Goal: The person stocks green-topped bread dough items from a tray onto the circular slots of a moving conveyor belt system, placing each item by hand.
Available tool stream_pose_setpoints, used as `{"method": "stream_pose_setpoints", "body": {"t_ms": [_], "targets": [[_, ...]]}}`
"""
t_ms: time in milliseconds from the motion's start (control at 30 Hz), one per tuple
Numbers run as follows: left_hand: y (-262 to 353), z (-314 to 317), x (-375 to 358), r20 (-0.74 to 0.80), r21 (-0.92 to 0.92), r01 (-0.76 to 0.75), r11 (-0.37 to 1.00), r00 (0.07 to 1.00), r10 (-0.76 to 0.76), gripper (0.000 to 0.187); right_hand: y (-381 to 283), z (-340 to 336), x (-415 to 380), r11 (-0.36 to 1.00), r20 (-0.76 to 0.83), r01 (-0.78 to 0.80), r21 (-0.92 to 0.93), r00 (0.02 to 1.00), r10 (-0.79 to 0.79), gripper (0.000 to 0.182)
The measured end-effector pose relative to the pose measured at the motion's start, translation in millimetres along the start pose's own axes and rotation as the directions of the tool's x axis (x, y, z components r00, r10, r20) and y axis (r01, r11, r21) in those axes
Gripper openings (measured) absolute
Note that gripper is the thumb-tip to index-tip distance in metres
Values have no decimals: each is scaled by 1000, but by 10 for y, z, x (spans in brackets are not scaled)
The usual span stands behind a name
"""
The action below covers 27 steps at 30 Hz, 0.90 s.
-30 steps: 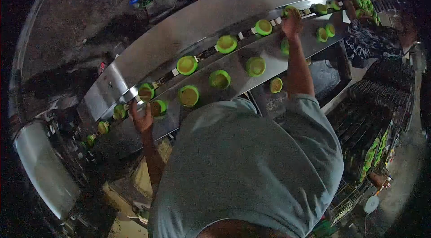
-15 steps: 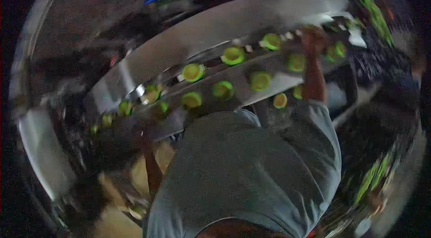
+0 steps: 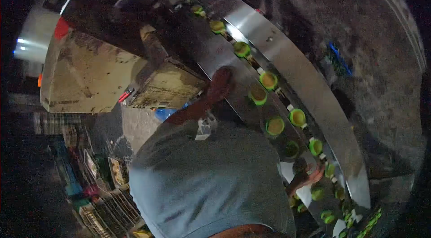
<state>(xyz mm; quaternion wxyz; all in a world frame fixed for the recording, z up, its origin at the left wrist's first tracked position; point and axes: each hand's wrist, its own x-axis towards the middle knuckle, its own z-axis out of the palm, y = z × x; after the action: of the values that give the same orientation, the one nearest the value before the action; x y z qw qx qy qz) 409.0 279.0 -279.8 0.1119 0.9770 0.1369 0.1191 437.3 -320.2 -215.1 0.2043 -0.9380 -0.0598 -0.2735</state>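
Observation:
Several round green-rimmed pieces with tan centres sit in a line along a narrow conveyor (image 3: 283, 99), one of them (image 3: 297, 117) near its middle. More such pieces, including one (image 3: 274, 126), lie on the metal ledge beside it. My left hand (image 3: 222, 83) is over the ledge's near edge, dark and blurred; its fingers cannot be made out. Lower right, my right hand (image 3: 314, 174) reaches to the conveyor with fingers apart, close beside a green piece (image 3: 330, 169). Nothing can be seen held in it.
A curved metal guard (image 3: 292, 58) runs along the conveyor's far side. Large dirty yellowish bins (image 3: 90, 74) stand at the left, with a blue object (image 3: 164, 113) near them. Stacked crates (image 3: 112, 211) are at the lower left. Long green stuff (image 3: 371, 223) lies at the lower right.
The view has swung round, so the conveyor now slopes down to the right and the bins show at left. My left hand now appears over the ledge; my right hand remains at the conveyor.

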Motion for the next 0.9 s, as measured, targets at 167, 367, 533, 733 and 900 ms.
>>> {"method": "stream_pose_setpoints", "body": {"t_ms": [167, 367, 533, 733, 900], "targets": [[63, -299, -30, -93, -153, -8, 988, 996, -6, 49, -395, 59, 192, 992, 66, 120, 27, 990, -121, 33], [-57, -347, 111, -139, -208, -109, 972, 987, 81, 46, -858, 112, 152, 1000, 25, -7, 20, 1000, 7, 33], [-211, -158, 7, 106, -500, 144, 854, 989, -105, 34, -1636, 186, -95, 987, 104, -156, -38, 982, 159, 38], [-26, -434, 189, 16, -383, 74, 921, 997, -74, 40, -2173, 141, -502, 941, 211, -338, 13, 921, 328, 41], [216, -708, 311, -39, -244, 86, 966, 994, -99, 45, -2092, -46, -673, 935, 232, -355, -9, 909, 347, 42]]}}
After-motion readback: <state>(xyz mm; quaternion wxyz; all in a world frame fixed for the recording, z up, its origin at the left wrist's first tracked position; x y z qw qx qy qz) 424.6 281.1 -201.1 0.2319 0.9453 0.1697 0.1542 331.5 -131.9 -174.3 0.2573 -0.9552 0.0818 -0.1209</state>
